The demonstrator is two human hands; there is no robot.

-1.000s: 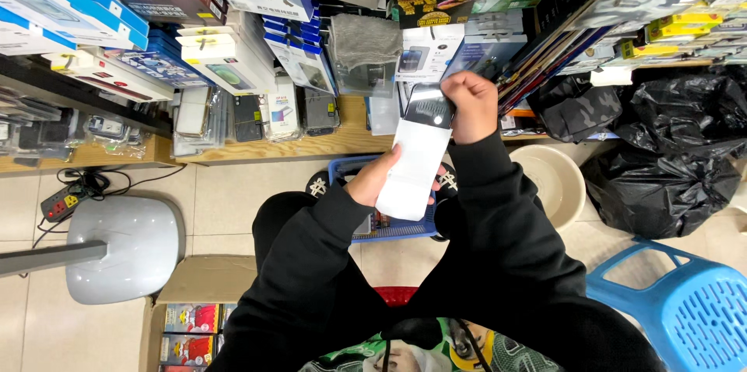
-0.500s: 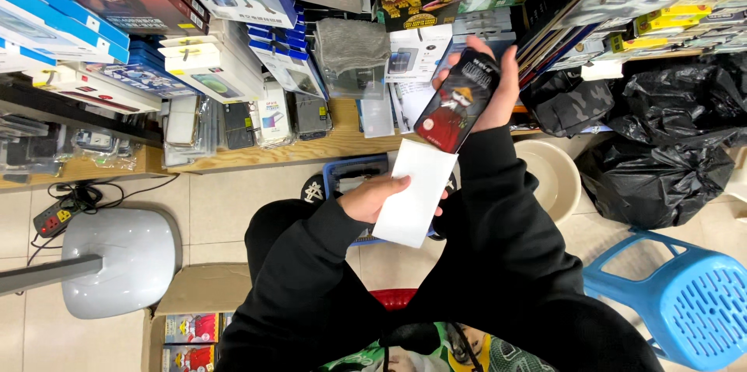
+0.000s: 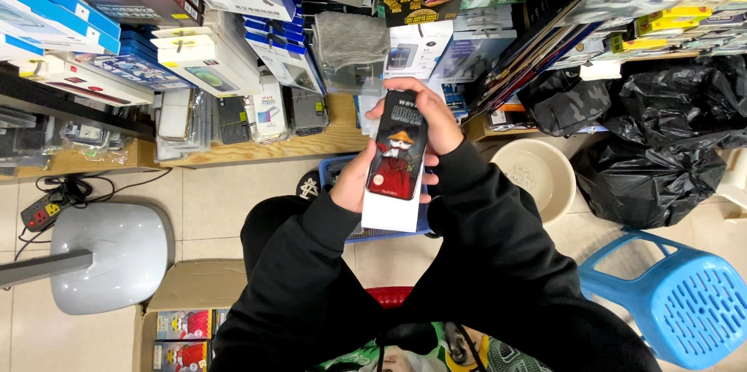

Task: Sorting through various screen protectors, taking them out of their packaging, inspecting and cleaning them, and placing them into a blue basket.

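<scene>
The person sits with both black-sleeved arms brought together in front of the chest. The right hand (image 3: 432, 119) is curled over the top end of a glossy black phone case printed with a red-cloaked cartoon figure (image 3: 398, 156), fingers wrapped round its upper edge and thumb side down along its right flank. The left hand (image 3: 356, 184) cups from below and from the left, fingers closed on the edge of a flat white rectangular box (image 3: 391, 215). The case lies face up on top of that box, touching it and covering most of it, so that only the lower end of the white shows beneath. Both are held in the air above the lap, tilted slightly to the right at the top.

Just under the hands a blue plastic basket (image 3: 336, 168) peeks out on the tiled floor. Beyond it runs a low wooden shelf (image 3: 257, 150) crowded with upright packets and stacked white and blue boxes. To the right stand a round beige plastic basin (image 3: 537, 173), bulging black plastic bags (image 3: 661, 150), and a blue slotted plastic stool (image 3: 685, 302). At the left there is a grey rounded stool seat (image 3: 109, 255), a power strip (image 3: 39, 215) near it, and an open cardboard carton (image 3: 183, 302) beside the person's knee.
</scene>
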